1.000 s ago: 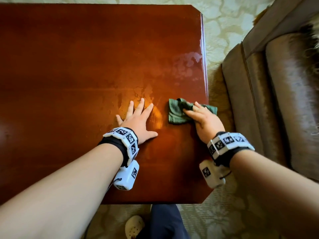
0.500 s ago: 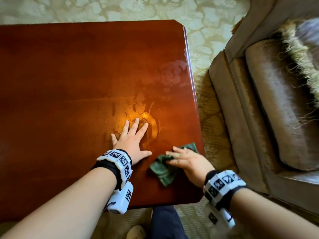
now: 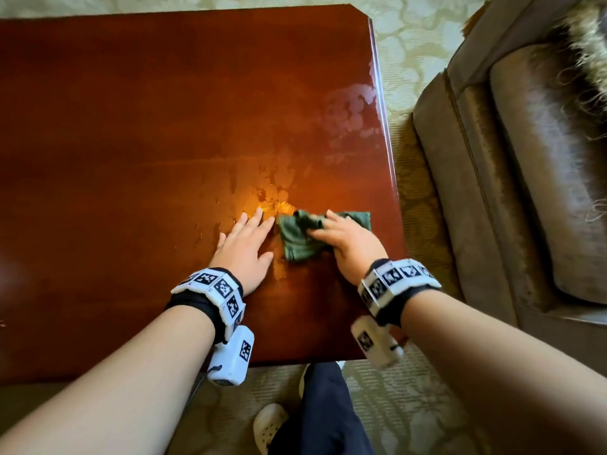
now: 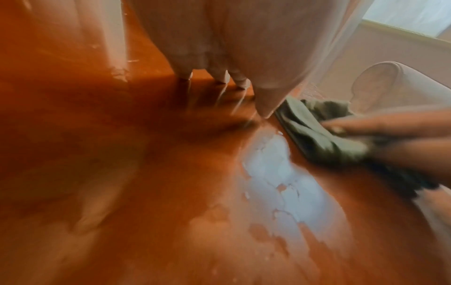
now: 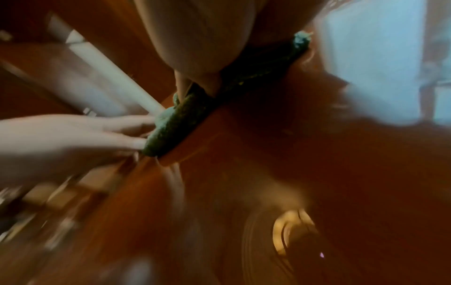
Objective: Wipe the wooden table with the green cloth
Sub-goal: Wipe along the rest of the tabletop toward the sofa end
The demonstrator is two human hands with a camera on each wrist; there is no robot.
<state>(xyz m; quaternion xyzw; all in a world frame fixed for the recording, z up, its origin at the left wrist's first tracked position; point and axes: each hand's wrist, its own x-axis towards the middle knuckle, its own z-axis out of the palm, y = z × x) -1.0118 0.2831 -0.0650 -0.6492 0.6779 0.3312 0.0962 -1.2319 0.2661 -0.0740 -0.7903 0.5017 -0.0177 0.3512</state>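
Note:
The glossy red-brown wooden table [image 3: 131, 126] fills the head view. The crumpled green cloth [image 3: 295, 241] lies on it near the right front corner. My right hand [image 3: 345, 239] presses down on the cloth with its fingers laid across it. My left hand [image 3: 244, 247] rests flat on the wood just left of the cloth, fingers spread, almost touching it. The left wrist view shows the left fingers [image 4: 219, 48], the cloth [image 4: 317, 135] and a wet patch [image 4: 268, 164]. The blurred right wrist view shows the cloth [image 5: 190, 115] under my right hand [image 5: 202, 38].
Wet streaks [image 3: 272, 195] shine just beyond my fingertips, and a pale smear [image 3: 351, 110] lies near the table's right edge [image 3: 389, 165]. A brown sofa [image 3: 525, 192] stands close on the right. My leg and a white shoe [image 3: 269, 425] are at the near edge, on patterned carpet.
My right hand pulled the cloth toward the near edge, then pushed it back away, up beside the left fingers. The left hand stayed flat in place.

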